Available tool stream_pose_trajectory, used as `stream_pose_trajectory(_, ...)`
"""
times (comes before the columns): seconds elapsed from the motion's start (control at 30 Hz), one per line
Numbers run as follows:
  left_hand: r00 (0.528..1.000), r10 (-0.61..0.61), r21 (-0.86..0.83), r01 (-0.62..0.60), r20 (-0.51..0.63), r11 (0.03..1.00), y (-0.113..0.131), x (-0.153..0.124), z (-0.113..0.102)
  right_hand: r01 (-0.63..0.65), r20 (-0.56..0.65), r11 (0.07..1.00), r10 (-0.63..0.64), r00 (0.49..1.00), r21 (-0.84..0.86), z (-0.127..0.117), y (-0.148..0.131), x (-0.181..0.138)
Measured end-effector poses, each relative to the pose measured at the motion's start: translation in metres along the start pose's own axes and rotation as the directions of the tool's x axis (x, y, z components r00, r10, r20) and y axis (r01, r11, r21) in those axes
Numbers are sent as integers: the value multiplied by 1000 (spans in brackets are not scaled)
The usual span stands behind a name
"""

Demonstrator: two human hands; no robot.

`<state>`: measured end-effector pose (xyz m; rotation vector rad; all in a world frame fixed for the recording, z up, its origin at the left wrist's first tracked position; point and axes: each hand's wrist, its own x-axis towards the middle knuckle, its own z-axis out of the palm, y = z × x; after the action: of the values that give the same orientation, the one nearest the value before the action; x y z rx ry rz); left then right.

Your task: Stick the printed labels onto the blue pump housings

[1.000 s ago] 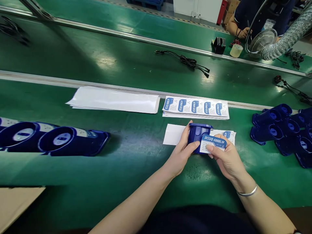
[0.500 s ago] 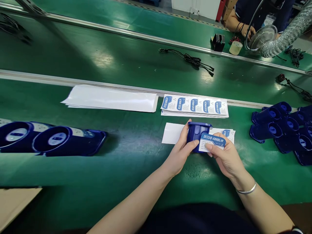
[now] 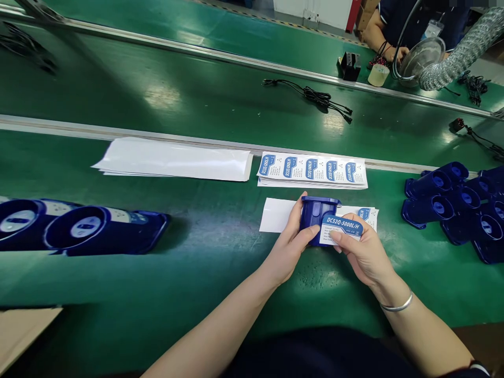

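Observation:
My left hand (image 3: pixel 293 239) is closed round a dark blue plastic housing (image 3: pixel 314 212), its thumb lying on the near face. Between the thumb and fingers of my right hand (image 3: pixel 360 249) is a blue-and-white label (image 3: pixel 340 230) printed "DC52Q-5000L/H". The label's left edge lies over the housing's right side; whether it is stuck there I cannot tell. Under both hands lies a label sheet (image 3: pixel 273 214), blank at its left part and with a printed label at its right end. Behind it is a stack of printed label sheets (image 3: pixel 311 169).
Blank white sheets (image 3: pixel 173 160) lie left of the label stack. Labelled blue housings (image 3: pixel 106 231) stand at left, several more blue housings (image 3: pixel 437 207) at right. A black cable bundle (image 3: pixel 315 97) lies on the belt beyond the rail. Across it, a person (image 3: pixel 378 37) works beside a flexible duct (image 3: pixel 464 60).
The view has shifted slightly. Both hands, the housing and the label keep nearly the same position to each other. The black cable bundle has moved a little to the right along the belt.

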<state>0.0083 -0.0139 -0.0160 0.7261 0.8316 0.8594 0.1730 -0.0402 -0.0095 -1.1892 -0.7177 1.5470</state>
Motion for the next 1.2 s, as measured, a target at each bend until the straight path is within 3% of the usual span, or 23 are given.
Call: stream_pose_trajectory(1.2,997,49,34,-51,52,998,0,0,-1,0,7,999,-1,1000,38,2,-3,-2)
